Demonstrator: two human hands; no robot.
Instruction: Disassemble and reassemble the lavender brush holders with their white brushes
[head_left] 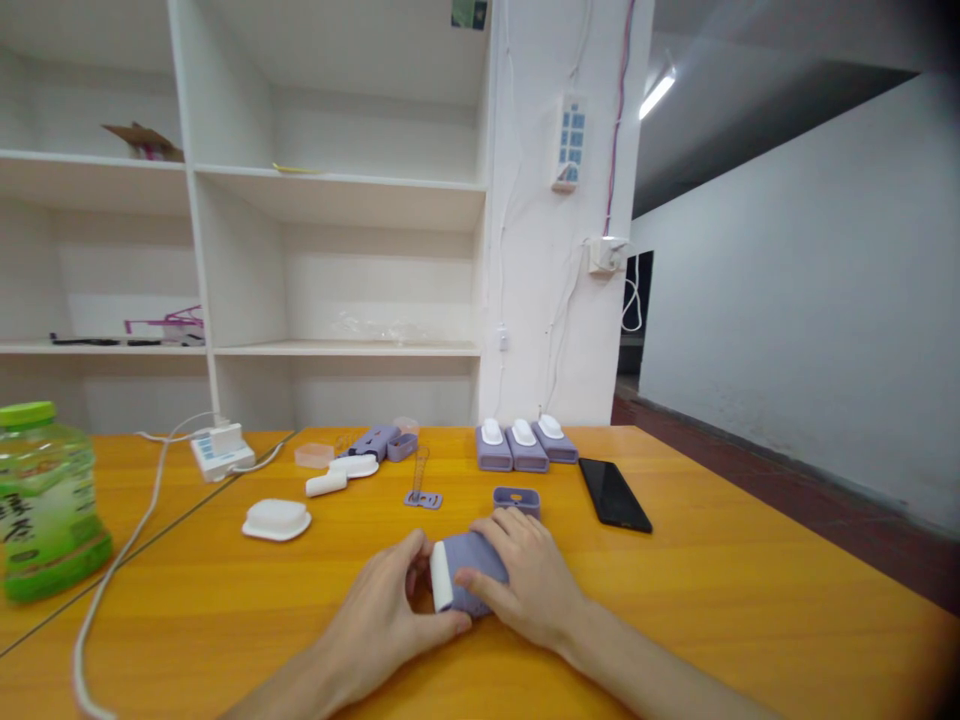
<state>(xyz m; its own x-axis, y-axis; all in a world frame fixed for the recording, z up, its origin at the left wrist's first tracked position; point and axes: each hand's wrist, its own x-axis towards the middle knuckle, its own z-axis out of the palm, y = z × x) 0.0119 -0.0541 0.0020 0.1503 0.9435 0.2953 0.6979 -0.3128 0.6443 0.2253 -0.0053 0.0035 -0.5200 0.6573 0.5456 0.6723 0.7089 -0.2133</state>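
A purple plastic casing (472, 560) with a white end piece (442, 577) lies on its side at the table's front, between my hands. My left hand (390, 608) closes around the white end, thumb along the lower edge; its other fingertips are partly hidden behind it. Across the purple body, my right hand (531, 575) grips from the right, its thumb on top. Just beyond the right hand's fingers stands a hollow purple cap (517, 499). Farther back, a small purple plate (424, 500) has a coiled spring (418, 470) standing on it.
Three purple casings with white tops (526, 448) line the back edge. A black phone (615, 494) lies right of them. To the left are a white oval cover (277, 519), white handle-like parts (352, 466), a power strip (222, 452) with its cable, and a green jar (51, 510).
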